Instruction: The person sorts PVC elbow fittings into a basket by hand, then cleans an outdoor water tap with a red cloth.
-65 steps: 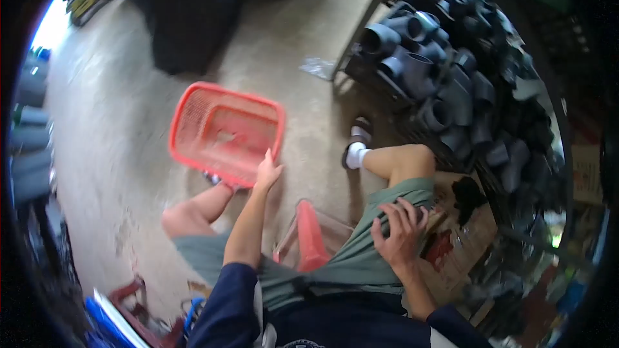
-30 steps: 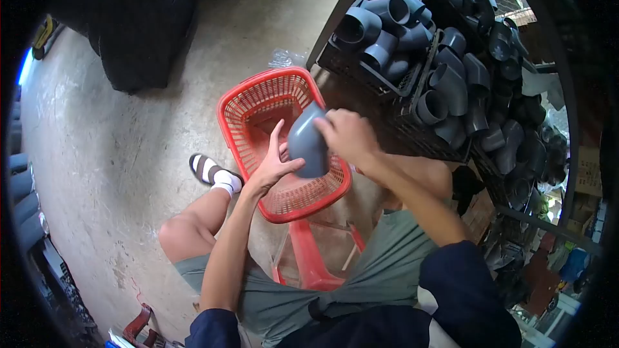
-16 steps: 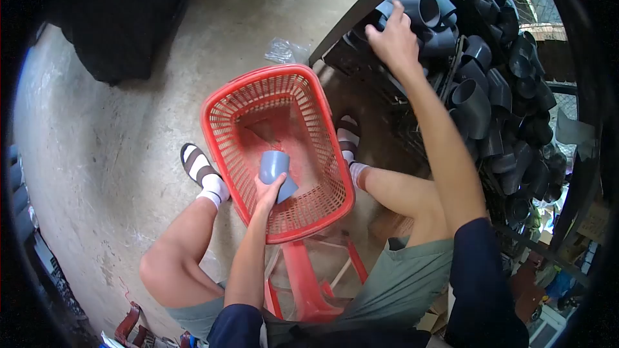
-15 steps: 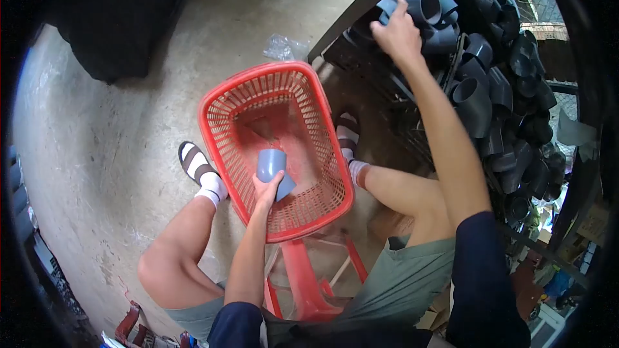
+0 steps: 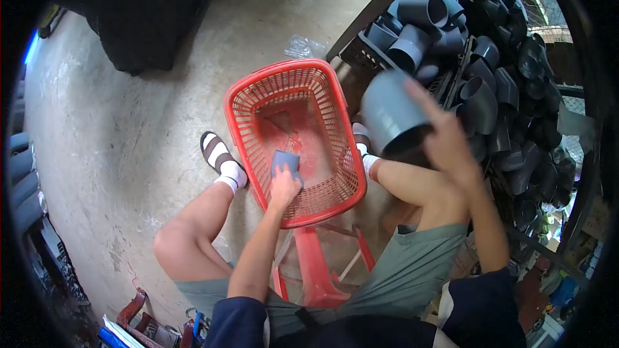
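Inside a red plastic basket (image 5: 361, 180), low down near its near end, my left hand (image 5: 285, 185) rests on a small blue-grey pipe fitting (image 5: 284, 160), its fingers over the near part. To the right of the basket my right hand (image 5: 448, 138), blurred by motion, holds a larger grey pipe fitting (image 5: 391, 108) with its dark opening facing down. The basket stands on a red plastic stool (image 5: 313, 270) between my legs.
A dark metal rack (image 5: 387, 6) at the right bears many grey pipe fittings (image 5: 478, 98). Clear plastic wrap (image 5: 304, 46) lies on the floor beyond the basket. A black covered shape (image 5: 145, 19) stands at the upper left.
My right hand has come back from the rack toward me with the larger fitting in it. My left hand has moved over the small fitting, which now sits lower in the basket.
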Available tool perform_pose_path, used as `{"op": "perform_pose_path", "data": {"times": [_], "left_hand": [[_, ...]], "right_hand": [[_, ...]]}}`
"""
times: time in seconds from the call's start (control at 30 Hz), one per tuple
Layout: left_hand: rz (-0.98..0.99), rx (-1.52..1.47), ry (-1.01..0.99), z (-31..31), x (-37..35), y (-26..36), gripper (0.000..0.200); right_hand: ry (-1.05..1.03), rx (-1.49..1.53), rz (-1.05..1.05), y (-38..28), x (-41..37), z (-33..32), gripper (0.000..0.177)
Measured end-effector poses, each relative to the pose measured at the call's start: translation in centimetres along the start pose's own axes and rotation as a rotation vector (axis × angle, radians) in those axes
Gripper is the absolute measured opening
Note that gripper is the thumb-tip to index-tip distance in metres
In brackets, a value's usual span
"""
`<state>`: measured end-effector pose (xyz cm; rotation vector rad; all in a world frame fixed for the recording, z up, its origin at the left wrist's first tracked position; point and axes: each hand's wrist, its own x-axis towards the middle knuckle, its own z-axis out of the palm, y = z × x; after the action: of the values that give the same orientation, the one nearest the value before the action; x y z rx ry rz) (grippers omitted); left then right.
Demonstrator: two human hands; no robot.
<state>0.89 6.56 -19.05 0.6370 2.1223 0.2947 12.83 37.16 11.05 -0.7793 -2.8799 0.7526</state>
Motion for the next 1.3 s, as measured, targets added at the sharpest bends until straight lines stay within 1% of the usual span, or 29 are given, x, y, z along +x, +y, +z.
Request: {"op": "perform_pose_path", "data": {"times": [0.03,0.07,0.1,0.17,0.23,0.27,0.33,0.37,0.4,0.43,0.5,0.57,0.6,0.63,0.7,0.77,0.8,0.87,0.9,0.93,0.97,1.0,1.03,1.07,1.1,1.13,1.17,1.23,1.3], "left_hand": [[0.066,0.055,-0.138,-2.3,0.4,0.5,0.059],[0.243,0.114,-0.057,-2.9,1.2,-0.1,0.038],[0.323,0.268,-0.101,-5.8,0.9,1.5,0.042],[0.468,0.572,-0.194,-14.3,-2.7,6.1,0.053],[0.676,0.579,0.083,-17.6,-5.3,6.9,0.050],[0.785,0.577,0.216,-18.5,-6.3,7.0,0.049],[0.711,0.387,0.100,-19.0,-7.6,7.2,0.049],[0.674,0.295,0.037,-19.5,-7.7,7.2,0.048],[0.564,0.434,-0.115,-20.1,-7.9,7.7,0.051],[0.596,0.445,-0.080,-20.1,-7.8,8.0,0.049],[0.661,0.463,0.003,-20.1,-6.9,8.9,0.045],[0.682,0.430,0.030,-20.9,-6.5,9.6,0.046],[0.708,0.419,0.052,-21.2,-6.0,10.0,0.047],[0.687,0.419,0.044,-21.4,-5.5,10.3,0.046],[0.645,0.411,0.024,-21.6,-5.1,10.3,0.045],[0.601,0.453,-0.019,-21.7,-4.9,11.0,0.047],[0.598,0.467,-0.024,-21.5,-4.6,11.2,0.047],[0.636,0.472,-0.031,-21.0,-3.9,11.2,0.047],[0.660,0.479,-0.028,-20.8,-3.7,11.6,0.047],[0.681,0.486,-0.026,-20.6,-3.6,12.1,0.047],[0.697,0.489,-0.022,-20.4,-3.5,12.5,0.046],[0.739,0.487,-0.016,-20.4,-3.6,13.0,0.046],[0.776,0.483,-0.013,-20.3,-3.9,13.6,0.045],[0.810,0.481,-0.001,-20.2,-4.0,14.0,0.044],[0.831,0.452,0.002,-20.0,-4.1,14.3,0.043],[0.851,0.423,0.001,-19.7,-4.1,14.5,0.041],[0.876,0.393,0.001,-19.5,-4.0,14.9,0.040],[0.893,0.347,0.007,-19.6,-3.4,15.5,0.037],[0.907,0.325,0.028,-19.3,-2.8,15.8,0.036]], "right_hand": [[-0.158,0.023,0.106,-1.8,-0.8,1.7,0.077],[-0.315,0.030,0.213,-3.5,-1.6,3.4,0.079],[-0.513,-0.022,0.325,-5.1,-1.6,5.2,0.080],[-0.535,-0.121,-0.015,-2.4,-3.0,14.0,0.076],[-0.398,-0.312,-0.248,-0.3,-4.1,21.6,0.071],[-0.473,-0.386,-0.159,0.3,-4.6,25.1,0.069],[-0.630,-0.536,0.017,1.4,-4.9,30.3,0.065],[-0.609,-0.527,0.073,1.7,-4.8,31.3,0.066],[-0.595,-0.514,0.126,1.8,-4.9,32.3,0.068],[-0.591,-0.504,0.174,2.3,-5.8,33.7,0.069],[-0.562,-0.582,0.091,3.7,-7.0,36.7,0.077],[-0.505,-0.660,-0.001,4.2,-8.1,38.5,0.084],[-0.536,-0.615,-0.006,4.8,-8.8,39.6,0.086],[-0.659,-0.594,0.071,4.1,-8.6,39.1,0.087],[-0.766,-0.607,0.091,2.5,-8.7,36.7,0.074],[-0.851,-0.408,-0.021,2.6,-7.8,33.6,0.050],[-0.881,-0.305,-0.076,2.7,-6.9,31.9,0.042],[-0.726,-0.136,-0.006,3.1,-3.6,26.5,0.030],[-0.648,-0.050,0.026,3.2,-1.6,22.8,0.028],[-0.461,0.133,0.248,2.5,0.5,17.4,0.029],[-0.262,-0.083,0.219,3.9,2.9,14.3,0.026],[0.021,0.114,0.374,5.2,4.3,11.3,0.024],[0.208,-0.002,0.329,6.8,6.3,8.3,0.031],[0.147,-0.072,0.477,9.1,8.2,5.7,0.046],[0.123,-0.245,0.566,10.9,9.8,3.8,0.068],[0.025,-0.330,0.602,13.1,11.0,3.1,0.083],[-0.014,-0.363,0.556,15.9,11.7,3.9,0.091],[-0.061,-0.384,0.580,17.2,12.5,6.0,0.085],[0.002,-0.441,0.588,17.6,12.8,6.4,0.076]]}}
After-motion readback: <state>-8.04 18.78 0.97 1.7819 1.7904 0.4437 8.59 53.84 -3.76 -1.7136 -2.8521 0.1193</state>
